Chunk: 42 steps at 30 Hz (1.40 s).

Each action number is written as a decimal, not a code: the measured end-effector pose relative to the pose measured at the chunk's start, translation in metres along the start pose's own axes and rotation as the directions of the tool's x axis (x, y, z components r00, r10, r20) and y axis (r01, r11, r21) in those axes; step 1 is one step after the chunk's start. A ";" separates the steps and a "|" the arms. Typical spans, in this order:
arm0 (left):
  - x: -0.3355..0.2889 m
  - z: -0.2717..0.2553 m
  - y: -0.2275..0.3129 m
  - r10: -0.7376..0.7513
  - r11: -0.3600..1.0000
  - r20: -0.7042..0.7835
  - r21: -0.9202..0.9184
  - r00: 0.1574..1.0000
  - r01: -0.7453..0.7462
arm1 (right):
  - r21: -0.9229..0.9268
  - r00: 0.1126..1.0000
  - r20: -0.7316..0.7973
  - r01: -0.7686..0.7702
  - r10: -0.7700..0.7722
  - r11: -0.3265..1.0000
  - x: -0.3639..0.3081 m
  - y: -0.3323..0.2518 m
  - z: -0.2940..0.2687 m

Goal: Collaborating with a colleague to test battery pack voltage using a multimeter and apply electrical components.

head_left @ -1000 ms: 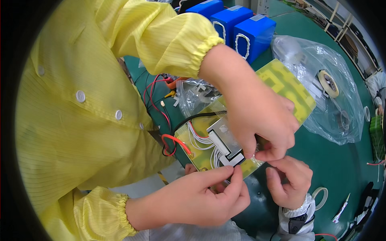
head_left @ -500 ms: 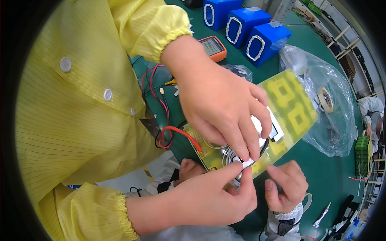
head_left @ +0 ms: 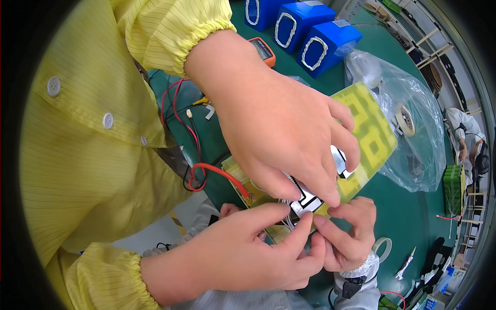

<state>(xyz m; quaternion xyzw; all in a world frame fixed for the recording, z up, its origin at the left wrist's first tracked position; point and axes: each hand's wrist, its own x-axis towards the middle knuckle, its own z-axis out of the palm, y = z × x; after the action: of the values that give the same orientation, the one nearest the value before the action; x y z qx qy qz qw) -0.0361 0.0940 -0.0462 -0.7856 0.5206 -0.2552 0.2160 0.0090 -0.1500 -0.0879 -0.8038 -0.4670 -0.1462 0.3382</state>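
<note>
My right hand (head_left: 352,235), in a white sleeve, is at the near edge of a yellow-green board-covered pack (head_left: 369,116). Its fingers are bent but apart, close to a co-worker's fingertips, with nothing visible in them; the thumb tip is partly covered. My left hand (head_left: 229,209) is at the pack's left end, mostly hidden behind the co-worker's forearm. The yellow-sleeved co-worker's upper hand (head_left: 289,129) and lower hand (head_left: 248,250) work at a white piece with black lines (head_left: 307,202) on the pack. White wires (head_left: 287,223) run beside it. A thick orange-red cable (head_left: 222,170) leaves the left end.
Several blue boxes (head_left: 330,44) with white rings stand at the back, near an orange meter (head_left: 263,50). A clear plastic bag (head_left: 421,160) with a tape roll (head_left: 405,121) lies to the right. Thin red and black leads (head_left: 175,103) lie left. A green pack (head_left: 453,188) is far right.
My right hand has moved left, closer to the co-worker's fingers. The co-worker's hands have parted slightly, uncovering more of the white piece. The whole view has shifted a little.
</note>
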 end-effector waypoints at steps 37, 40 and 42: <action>0.072 0.022 -0.019 -0.162 0.712 0.013 -0.691 0.987 0.126 | -0.056 0.957 -0.288 -0.051 0.032 0.997 -0.006 0.024 -0.019; 0.075 0.016 -0.026 -0.049 0.727 0.058 -0.683 0.997 0.075 | -0.056 0.953 -0.297 -0.074 0.054 0.996 -0.008 0.027 -0.019; 0.077 0.014 -0.027 -0.044 0.763 0.112 -0.638 0.993 0.106 | -0.053 0.939 -0.339 -0.084 0.061 0.995 -0.011 0.030 -0.019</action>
<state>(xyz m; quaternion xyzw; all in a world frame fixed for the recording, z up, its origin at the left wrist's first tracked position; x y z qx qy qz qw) 0.0165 0.0334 -0.0273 -0.8430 0.5342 -0.0346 -0.0527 0.0298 -0.1805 -0.0919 -0.7944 -0.3673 -0.2845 0.3912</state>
